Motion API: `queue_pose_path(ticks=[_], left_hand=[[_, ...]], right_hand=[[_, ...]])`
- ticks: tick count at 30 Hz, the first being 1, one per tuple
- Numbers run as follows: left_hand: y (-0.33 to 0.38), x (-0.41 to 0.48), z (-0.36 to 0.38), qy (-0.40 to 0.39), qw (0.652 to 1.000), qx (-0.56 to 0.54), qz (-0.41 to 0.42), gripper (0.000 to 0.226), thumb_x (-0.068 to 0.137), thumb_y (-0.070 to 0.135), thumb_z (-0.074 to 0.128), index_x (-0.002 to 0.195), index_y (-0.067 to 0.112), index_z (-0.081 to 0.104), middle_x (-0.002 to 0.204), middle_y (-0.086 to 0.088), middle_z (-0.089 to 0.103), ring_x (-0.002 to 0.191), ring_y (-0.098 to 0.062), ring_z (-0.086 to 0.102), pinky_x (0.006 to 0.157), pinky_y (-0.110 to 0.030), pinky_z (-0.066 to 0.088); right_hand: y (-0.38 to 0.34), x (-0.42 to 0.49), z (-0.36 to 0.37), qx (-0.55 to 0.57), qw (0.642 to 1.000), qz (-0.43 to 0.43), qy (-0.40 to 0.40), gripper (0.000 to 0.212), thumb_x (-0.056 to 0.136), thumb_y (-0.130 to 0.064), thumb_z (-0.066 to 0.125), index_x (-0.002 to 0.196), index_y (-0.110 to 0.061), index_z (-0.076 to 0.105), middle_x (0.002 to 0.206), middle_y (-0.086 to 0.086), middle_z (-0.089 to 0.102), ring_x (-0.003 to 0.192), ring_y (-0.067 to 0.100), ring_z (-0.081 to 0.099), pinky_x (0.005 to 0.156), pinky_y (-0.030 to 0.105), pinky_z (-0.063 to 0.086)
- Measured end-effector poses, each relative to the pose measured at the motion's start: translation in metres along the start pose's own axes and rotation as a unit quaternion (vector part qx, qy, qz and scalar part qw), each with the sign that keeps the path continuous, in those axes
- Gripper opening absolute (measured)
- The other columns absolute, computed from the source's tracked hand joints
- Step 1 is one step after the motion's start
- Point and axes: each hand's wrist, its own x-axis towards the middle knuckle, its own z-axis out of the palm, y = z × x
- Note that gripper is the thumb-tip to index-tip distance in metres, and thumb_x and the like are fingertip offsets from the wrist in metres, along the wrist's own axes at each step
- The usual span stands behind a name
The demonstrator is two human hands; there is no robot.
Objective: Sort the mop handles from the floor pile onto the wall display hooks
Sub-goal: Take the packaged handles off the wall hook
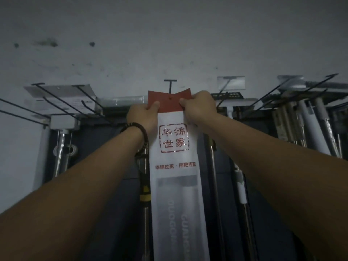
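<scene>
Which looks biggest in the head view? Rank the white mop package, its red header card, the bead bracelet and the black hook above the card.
1. White mop package, by far.
2. Red header card.
3 and 4. Bead bracelet and black hook: too alike to rank, and the bracelet is nearer the camera.

dim, flat indoor light with a grey-blue cast and no strong shadows. the wall (169, 34) is grainy and soft. wide-angle bending splays the wire hooks (62, 102) outward at both sides, and the lower corners blur.
</scene>
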Motion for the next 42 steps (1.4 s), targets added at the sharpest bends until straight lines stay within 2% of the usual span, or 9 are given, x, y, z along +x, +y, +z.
queue_pose_path(ticks=[4,8,13,18,21,26,30,34,42], left_hand=[[0.01,0.014,0.01,0.006,1.0,-0.013,-0.003,0.035,0.104,0.04,0.057,0.11,0.01,0.074,0.097,-0.005,0.079,0.083,-0.019,0.076,0.072,-0.032,0.062],[0.01,0.021,0.017,0.029,1.0,0.001,0.004,0.029,0.105,0.034,0.056,0.105,0.011,0.073,0.084,-0.001,0.077,0.061,-0.007,0.071,0.045,-0.017,0.052],[0.005,0.028,0.02,0.046,0.999,0.026,-0.008,0.035,0.103,0.042,0.059,0.116,0.011,0.069,0.088,-0.001,0.074,0.067,-0.01,0.069,0.051,-0.02,0.049],[-0.005,0.032,0.026,0.043,0.996,0.076,-0.009,0.039,0.102,0.042,0.06,0.117,0.007,0.072,0.108,-0.007,0.076,0.078,-0.015,0.068,0.062,-0.022,0.05],[-0.018,0.032,0.03,0.033,0.997,0.076,-0.007,0.04,0.103,0.043,0.059,0.115,0.008,0.074,0.096,-0.001,0.073,0.067,-0.007,0.061,0.055,-0.018,0.043],[-0.036,0.025,0.025,0.001,0.997,0.079,-0.024,0.044,0.103,0.046,0.056,0.092,0.007,0.073,0.079,-0.002,0.071,0.067,-0.017,0.067,0.061,-0.034,0.058],[-0.049,0.01,0.015,-0.016,0.997,0.081,0.0,0.041,0.099,0.048,0.06,0.074,0.015,0.062,0.073,-0.003,0.075,0.064,-0.014,0.073,0.058,-0.029,0.062],[-0.07,-0.026,0.002,-0.04,0.991,0.126,0.007,0.028,0.088,0.043,0.079,0.1,0.022,0.064,0.086,0.013,0.071,0.062,0.004,0.068,0.039,-0.004,0.043],[-0.176,-0.156,-0.028,-0.138,0.974,0.166,-0.064,0.042,0.085,0.031,0.083,0.113,0.025,0.052,0.097,0.017,0.063,0.085,0.002,0.062,0.059,-0.011,0.045]], right_hand=[[0.001,0.019,0.004,0.003,1.0,0.003,0.024,0.024,0.099,-0.032,0.072,0.09,-0.01,0.071,0.088,0.005,0.077,0.08,0.025,0.077,0.081,0.045,0.067],[0.0,0.029,0.008,-0.006,1.0,-0.009,0.027,0.022,0.097,-0.03,0.072,0.089,-0.009,0.07,0.087,0.007,0.078,0.08,0.027,0.078,0.079,0.049,0.067],[0.004,0.034,0.015,-0.028,0.999,-0.01,0.032,0.021,0.094,-0.032,0.074,0.085,-0.013,0.069,0.082,0.005,0.075,0.077,0.024,0.077,0.072,0.04,0.066],[0.021,0.035,0.021,-0.041,0.999,0.001,0.016,0.024,0.096,-0.036,0.074,0.089,-0.014,0.069,0.089,0.006,0.076,0.082,0.026,0.076,0.082,0.045,0.066],[0.034,0.034,0.025,-0.055,0.998,0.0,0.006,0.03,0.099,-0.043,0.069,0.092,-0.013,0.071,0.094,0.008,0.077,0.092,0.029,0.075,0.098,0.047,0.06],[0.044,0.024,0.025,-0.054,0.999,0.007,0.006,0.033,0.099,-0.046,0.068,0.102,-0.013,0.071,0.091,0.003,0.075,0.078,0.021,0.074,0.063,0.034,0.062],[0.048,0.006,0.021,-0.094,0.995,-0.031,0.016,0.03,0.095,-0.041,0.072,0.105,-0.013,0.07,0.093,0.002,0.075,0.082,0.023,0.075,0.067,0.037,0.065],[0.065,-0.039,0.023,-0.086,0.993,-0.076,0.032,0.057,0.085,-0.037,0.082,0.127,-0.013,0.052,0.118,0.005,0.066,0.097,0.02,0.067,0.08,0.039,0.062],[0.165,-0.212,0.036,-0.107,0.994,-0.001,-0.001,0.083,0.074,-0.04,0.092,0.138,-0.021,0.042,0.135,0.002,0.043,0.119,0.018,0.053,0.09,0.034,0.057]])
